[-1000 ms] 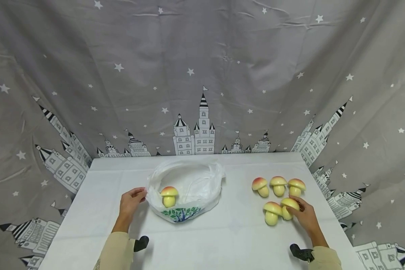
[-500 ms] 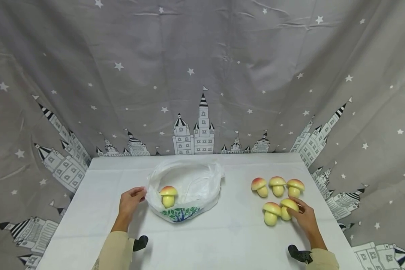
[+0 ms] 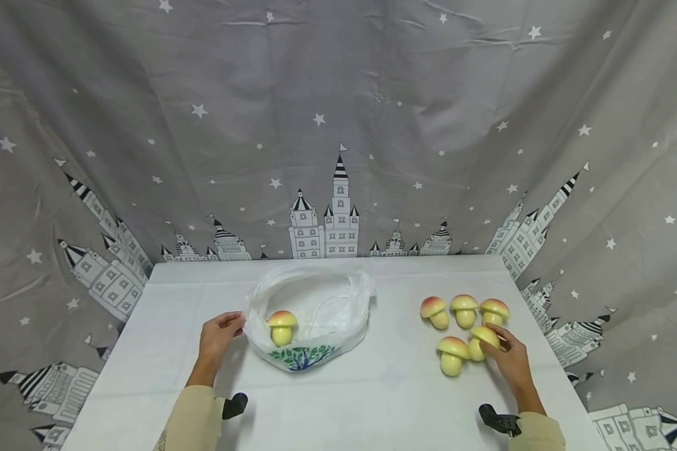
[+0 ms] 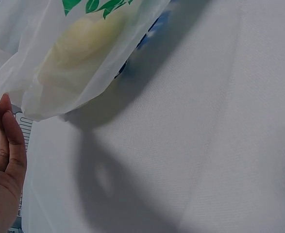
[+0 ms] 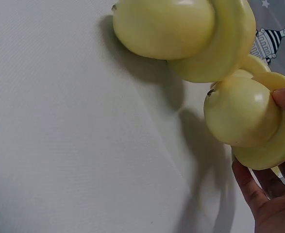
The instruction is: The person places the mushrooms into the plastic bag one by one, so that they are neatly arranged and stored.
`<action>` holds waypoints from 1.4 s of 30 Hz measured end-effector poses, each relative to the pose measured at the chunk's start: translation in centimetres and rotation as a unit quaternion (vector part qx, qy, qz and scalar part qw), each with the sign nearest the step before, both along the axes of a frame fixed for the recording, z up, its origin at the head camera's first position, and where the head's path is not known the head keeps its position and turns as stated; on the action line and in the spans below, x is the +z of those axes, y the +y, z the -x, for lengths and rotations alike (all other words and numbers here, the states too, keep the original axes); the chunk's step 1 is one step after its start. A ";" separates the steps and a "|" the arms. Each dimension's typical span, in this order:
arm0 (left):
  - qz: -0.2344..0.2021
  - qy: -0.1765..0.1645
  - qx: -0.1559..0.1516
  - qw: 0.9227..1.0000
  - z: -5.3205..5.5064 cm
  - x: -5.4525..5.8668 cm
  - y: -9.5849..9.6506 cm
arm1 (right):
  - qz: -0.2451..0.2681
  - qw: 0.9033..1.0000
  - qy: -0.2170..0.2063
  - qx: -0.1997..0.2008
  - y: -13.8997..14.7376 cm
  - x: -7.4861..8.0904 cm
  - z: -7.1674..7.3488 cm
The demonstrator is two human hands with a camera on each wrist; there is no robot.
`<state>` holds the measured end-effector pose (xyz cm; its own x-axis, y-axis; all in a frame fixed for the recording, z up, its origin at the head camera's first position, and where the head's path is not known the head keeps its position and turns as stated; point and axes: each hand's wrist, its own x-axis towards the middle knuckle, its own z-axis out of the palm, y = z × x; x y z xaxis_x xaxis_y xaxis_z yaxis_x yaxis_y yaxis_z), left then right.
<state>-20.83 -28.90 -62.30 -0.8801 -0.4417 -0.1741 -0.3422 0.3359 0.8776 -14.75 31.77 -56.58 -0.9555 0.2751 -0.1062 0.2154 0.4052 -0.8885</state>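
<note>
My left hand (image 3: 217,342) pinches the left edge of a white plastic bag (image 3: 346,335), which stands with its mouth wide and a green and blue tree print at the front. Inside lies one toy mushroom (image 3: 283,327), yellow with a reddish cap; through the film in the left wrist view it shows as a pale shape. On the right, my right hand (image 3: 510,363) grips another yellow mushroom (image 5: 242,114) by its cap, thumb on one side and fingers on the other. Close beside it, to its left, is a mushroom (image 3: 452,355) with an orange-tinged cap.
Behind the held mushroom, a row of three more holds a red-capped mushroom (image 3: 434,311), a middle mushroom (image 3: 464,310) and a right mushroom (image 3: 494,309). A white cloth covers the table (image 3: 338,407). A grey curtain (image 3: 338,75) with castles and stars hangs behind it.
The mushroom in my right hand has shifted slightly away from me, and the mushroom beside it has moved a little left. My left hand and the bag stay in place.
</note>
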 end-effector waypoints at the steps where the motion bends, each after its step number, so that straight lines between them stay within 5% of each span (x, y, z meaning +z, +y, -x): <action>1: 0.001 -0.001 -0.002 1.000 0.0 0.0 0.0 | 0.003 1.000 -0.003 -0.003 -0.1 0.1 0.1; 18: -0.004 -0.012 0.005 1.000 -0.1 0.8 0.4 | 0.005 0.999 0.036 0.005 -1.4 2.7 1.9; 29: -0.009 -0.009 0.001 1.000 0.2 0.6 0.3 | 0.033 0.996 0.056 0.058 -2.9 4.1 3.2; 42: -0.017 -0.004 0.005 1.000 0.3 0.4 0.3 | 0.076 0.989 0.054 0.115 -5.7 3.9 4.7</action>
<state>-21.15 -28.64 -61.91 -0.8743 -0.4441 -0.1958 -0.3518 0.3020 0.8860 -19.41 26.05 -52.71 -0.9990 0.0386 -0.0232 0.0335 0.2922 -0.9558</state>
